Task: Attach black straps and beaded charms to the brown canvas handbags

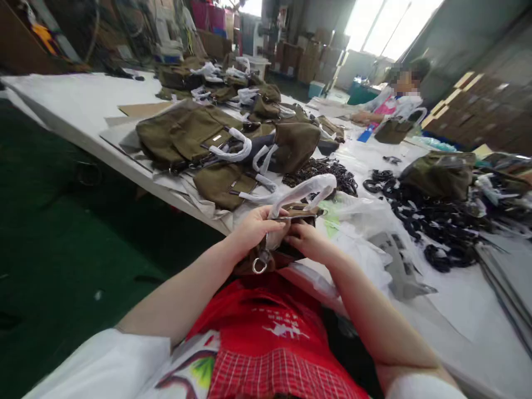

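A small brown bag (279, 244) with an open zipper, a metal ring and white-wrapped handles is held at the table's near edge, against the red apron. My left hand (261, 226) is closed on the bag's zippered rim, thumb on top. My right hand (305, 239) reaches into the bag's opening; its fingertips are partly hidden inside, so what they hold does not show. Just beyond lies another olive bag (226, 185) with wrapped handles.
The white table (83, 105) carries a large olive bag (187, 133), more bags behind, a pile of dark straps (440, 221) at right and clear plastic (357, 221) beside my right forearm. A person (401, 97) sits across the table holding a bag.
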### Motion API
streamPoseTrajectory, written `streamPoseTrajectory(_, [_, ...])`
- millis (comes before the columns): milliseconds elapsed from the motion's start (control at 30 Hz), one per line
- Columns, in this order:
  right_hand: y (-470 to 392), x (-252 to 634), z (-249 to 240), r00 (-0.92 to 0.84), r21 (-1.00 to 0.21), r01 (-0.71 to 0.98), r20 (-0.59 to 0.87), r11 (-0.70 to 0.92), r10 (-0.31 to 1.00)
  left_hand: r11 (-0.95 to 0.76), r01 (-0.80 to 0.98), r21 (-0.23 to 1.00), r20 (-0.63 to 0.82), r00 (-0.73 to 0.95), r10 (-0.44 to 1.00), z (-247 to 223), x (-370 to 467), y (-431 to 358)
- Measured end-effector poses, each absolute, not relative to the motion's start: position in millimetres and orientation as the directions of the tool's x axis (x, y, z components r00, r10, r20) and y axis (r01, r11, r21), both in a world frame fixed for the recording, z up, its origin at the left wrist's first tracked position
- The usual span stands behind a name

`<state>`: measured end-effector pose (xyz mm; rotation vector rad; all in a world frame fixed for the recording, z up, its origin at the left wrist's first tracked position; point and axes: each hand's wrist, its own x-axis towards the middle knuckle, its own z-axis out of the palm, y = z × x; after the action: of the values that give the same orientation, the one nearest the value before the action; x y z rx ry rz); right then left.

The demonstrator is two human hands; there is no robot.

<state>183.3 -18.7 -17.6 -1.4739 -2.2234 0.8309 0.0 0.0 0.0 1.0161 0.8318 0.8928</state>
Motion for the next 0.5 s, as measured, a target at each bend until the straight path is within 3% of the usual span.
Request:
streamPoseTrajectory(167, [-35, 170, -7, -0.328, -0.551, 0.767, 0.104, 0.329, 0.939, 0.055, -0.132, 0.99, -0.02, 0.255, 0.967, 4, -5, -7])
streamPoseTrajectory(333, [-39, 167, -2, -0.488, -0.658, 0.615, 0.115, 0.434, 0.865, -0.221, 0.216, 0.951, 0.174, 0.216, 0.961, 7, -22, -10])
streamPoseTrajectory(500, [-40, 160, -1, -0.52, -0.689, 0.571, 0.115, 0.445, 0.846, -0.242, 0.276, 0.93, 0.165, 0.273, 0.948, 8, -32, -11])
